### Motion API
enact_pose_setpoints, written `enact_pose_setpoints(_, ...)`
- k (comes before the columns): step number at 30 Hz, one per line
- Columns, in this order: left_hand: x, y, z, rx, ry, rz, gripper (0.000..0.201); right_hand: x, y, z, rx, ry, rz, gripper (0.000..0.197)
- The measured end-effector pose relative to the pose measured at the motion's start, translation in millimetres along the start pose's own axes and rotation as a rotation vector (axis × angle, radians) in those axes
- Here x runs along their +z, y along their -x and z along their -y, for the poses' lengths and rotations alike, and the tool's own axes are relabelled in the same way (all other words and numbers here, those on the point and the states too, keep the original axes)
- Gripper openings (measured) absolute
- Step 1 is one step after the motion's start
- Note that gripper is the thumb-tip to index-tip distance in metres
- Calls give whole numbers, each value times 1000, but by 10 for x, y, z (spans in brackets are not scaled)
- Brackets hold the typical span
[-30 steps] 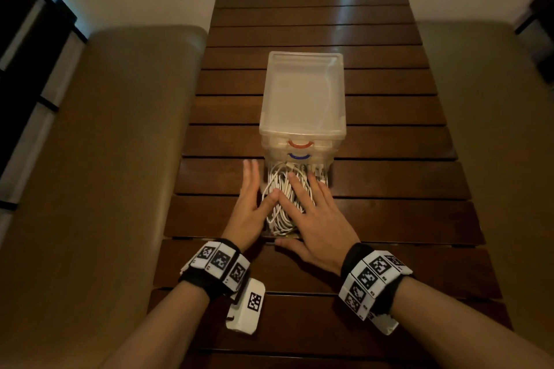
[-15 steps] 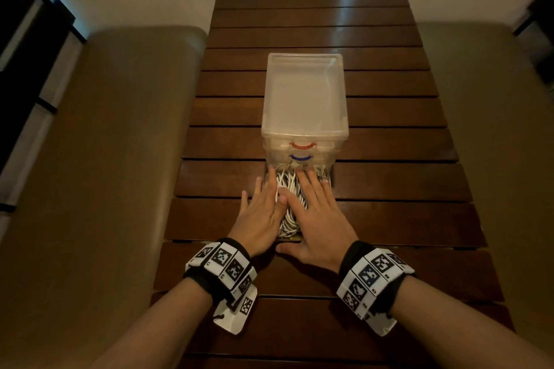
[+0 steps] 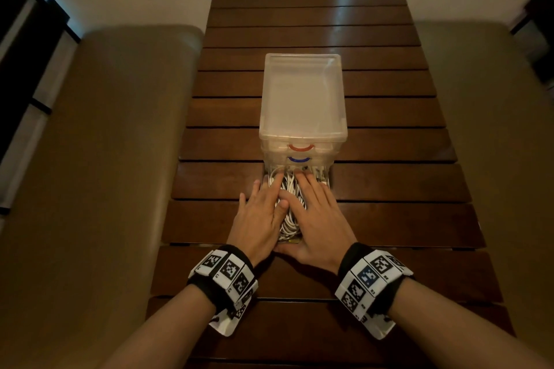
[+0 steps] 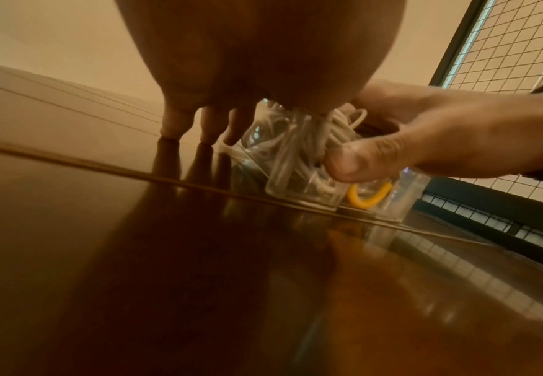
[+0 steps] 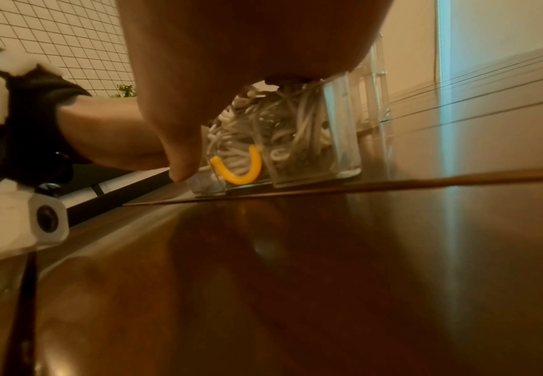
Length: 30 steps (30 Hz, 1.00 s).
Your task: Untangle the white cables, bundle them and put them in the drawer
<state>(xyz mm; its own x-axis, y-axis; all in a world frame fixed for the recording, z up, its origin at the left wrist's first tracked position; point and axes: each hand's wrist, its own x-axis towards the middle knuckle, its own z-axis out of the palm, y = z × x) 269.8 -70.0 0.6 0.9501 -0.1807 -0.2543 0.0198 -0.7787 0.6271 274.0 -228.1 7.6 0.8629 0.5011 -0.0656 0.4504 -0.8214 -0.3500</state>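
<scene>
The clear stacked drawer unit [image 3: 302,99] stands mid-table with its bottom drawer [image 3: 326,181] pulled out toward me. White cables [image 3: 290,190] fill that drawer in a loose heap. My left hand [image 3: 260,216] lies flat on the heap's left side, its outer fingers [image 4: 172,124] touching the tabletop beside the drawer. My right hand [image 3: 317,219] lies flat on the right side, with its thumb [image 4: 350,165] against the cables at the drawer's front. The wrist views show the cables [image 5: 263,127] through the clear wall, above a yellow handle [image 5: 238,170].
The table [image 3: 389,183] is dark slatted wood, long and narrow. Padded benches [image 3: 105,159] run along both sides. The unit's two upper drawers are closed, with a red handle [image 3: 301,147] and a blue handle [image 3: 298,160]. A wire-grid panel [image 4: 505,63] stands to the side.
My left hand has slid right from beside the drawer onto the cables. Both hands have reached farther forward, their fingertips now close to the unit's front.
</scene>
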Motion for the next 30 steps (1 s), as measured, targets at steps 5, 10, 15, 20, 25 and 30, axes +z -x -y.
enact_pose_setpoints(5,-27,-9,10,-1,-137,34,65,-44,-64,-13,3,32,13,107)
enact_pose_setpoints(10,-57,17,-30,-47,-180,75,67,16,-30,-4,11,16,22,110)
enact_pose_setpoints(15,-286,-39,-28,-70,-136,263,56,34,-70,-23,15,91,-13,82)
enact_pose_setpoints(20,-562,6,-63,-71,-88,367,52,57,-100,-29,43,64,-19,68)
enact_pose_setpoints(25,-1029,-223,-120,-52,214,-317,32,84,-112,-44,66,64,-6,70)
enact_pose_setpoints(30,-1394,-783,-549,184,290,-400,56,115,-92,-48,42,83,-13,69)
